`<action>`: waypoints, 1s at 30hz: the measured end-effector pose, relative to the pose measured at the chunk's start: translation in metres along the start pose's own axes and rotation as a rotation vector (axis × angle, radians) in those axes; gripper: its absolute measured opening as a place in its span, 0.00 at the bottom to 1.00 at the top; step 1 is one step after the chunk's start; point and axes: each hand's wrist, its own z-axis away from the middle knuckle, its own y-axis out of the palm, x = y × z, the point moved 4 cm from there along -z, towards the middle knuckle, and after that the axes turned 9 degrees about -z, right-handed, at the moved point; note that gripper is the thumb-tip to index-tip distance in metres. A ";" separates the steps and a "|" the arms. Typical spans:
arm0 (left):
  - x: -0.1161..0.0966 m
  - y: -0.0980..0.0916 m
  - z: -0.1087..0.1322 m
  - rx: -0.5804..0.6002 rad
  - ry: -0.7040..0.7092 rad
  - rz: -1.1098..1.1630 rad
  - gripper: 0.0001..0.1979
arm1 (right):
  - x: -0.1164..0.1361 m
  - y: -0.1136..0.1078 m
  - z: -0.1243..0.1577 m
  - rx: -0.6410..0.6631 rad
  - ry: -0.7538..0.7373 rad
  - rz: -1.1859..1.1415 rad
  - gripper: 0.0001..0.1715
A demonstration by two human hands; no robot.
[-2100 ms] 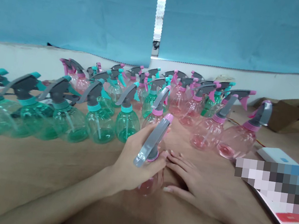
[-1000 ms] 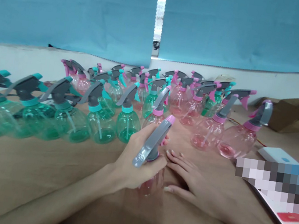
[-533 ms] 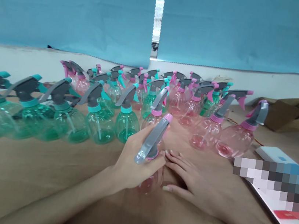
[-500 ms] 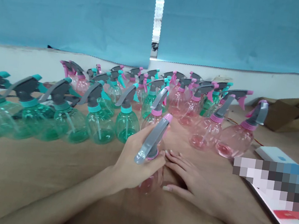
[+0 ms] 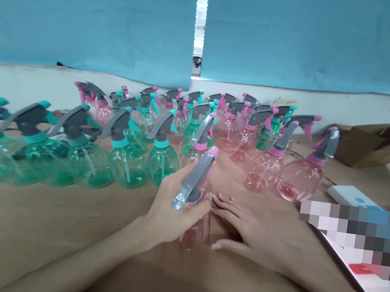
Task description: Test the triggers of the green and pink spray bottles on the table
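Left hand (image 5: 172, 203) wrapped around the neck of a pink spray bottle (image 5: 194, 233), front and center; grip is firm-looking, just under the gray sprayer head (image 5: 194, 180). Right hand (image 5: 251, 231) lies palm-down on the tabletop (image 5: 77, 231), fingers spread, holding nothing visible. Its fingertips sit right beside the bottle; can't tell if they touch. Can't tell if the base is seated or slightly lifted either.

Risks: pink bottle behind (image 5: 190, 156) is close, so a forward push could knock it. Fingers up by the trigger side, so a hard squeeze might fire it. Round body plus slick plastic: loose hold and it could twist or tip. Sideways swing left threatens the row of green spray bottles (image 5: 128, 168).

Materials: bottles are clear tinted plastic, glossy, bulbous, narrow-necked; darker color pools low inside, probably liquid. Sprayer heads smooth gray, long and curved, with pink or teal nozzles. Tabletop brown, matte. Folded brown cardboard box (image 5: 371, 144) back right, creased. Blue cloth (image 5: 90, 15) behind, lightly wrinkled.
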 end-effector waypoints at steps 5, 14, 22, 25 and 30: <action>-0.002 0.004 -0.001 -0.016 -0.033 0.014 0.04 | 0.011 -0.014 0.003 -0.075 -0.010 -0.157 0.41; -0.002 0.025 -0.006 -0.037 -0.043 0.015 0.15 | 0.055 -0.039 0.007 -0.233 0.024 -0.182 0.33; -0.009 0.057 -0.030 0.065 -0.073 0.174 0.21 | 0.052 -0.050 0.004 -0.498 -0.026 -0.030 0.34; -0.013 0.059 -0.040 0.122 -0.077 0.169 0.27 | 0.054 -0.060 0.004 -0.434 0.078 0.073 0.26; -0.007 0.048 -0.029 0.103 -0.053 0.235 0.34 | 0.038 -0.072 0.000 -0.470 0.101 0.136 0.26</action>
